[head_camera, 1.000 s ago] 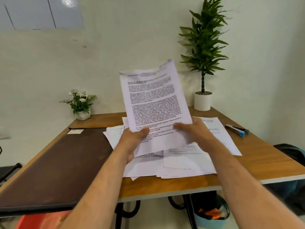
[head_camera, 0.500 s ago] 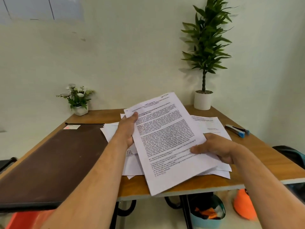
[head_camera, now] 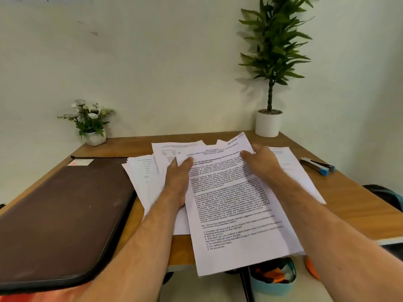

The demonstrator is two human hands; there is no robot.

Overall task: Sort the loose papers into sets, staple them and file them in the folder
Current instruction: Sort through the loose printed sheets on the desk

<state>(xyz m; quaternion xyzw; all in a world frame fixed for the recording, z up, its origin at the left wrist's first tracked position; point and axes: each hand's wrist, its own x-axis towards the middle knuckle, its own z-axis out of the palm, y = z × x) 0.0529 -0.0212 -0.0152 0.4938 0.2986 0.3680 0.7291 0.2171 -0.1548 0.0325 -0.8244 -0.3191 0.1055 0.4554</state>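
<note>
**Entry: printed sheets laid at centre of surface, sorting under way**

Item 1. Top sheet (head_camera: 231, 205), dense print with a handwritten note at its far corner. It lies tilted on the loose papers (head_camera: 146, 171) at centre frame; its near end overhangs the edge of the surface (head_camera: 349, 203).

Item 2. My left hand (head_camera: 177, 182), resting along the sheet's left edge; the thumb lies on the print, while the other fingers are hidden, so I cannot tell whether they pinch it.

Item 3. My right hand (head_camera: 260, 162), on the sheet's upper right, fingers gently curled over the paper; pressing or gripping, I cannot tell.

Item 4. Folder (head_camera: 61, 214), brown, closed, lower left of frame, just beside the papers.

Item 5. Stapler (head_camera: 317, 166), blue-tipped, right of frame, apart from the pile.

Risks, as I judge them: the overhanging end could tip the sheet off the surface if I lift both hands. The fanned pile beneath is uneven, so sets could mix, or a page be stapled out of line, unless I square the edges first.
</note>
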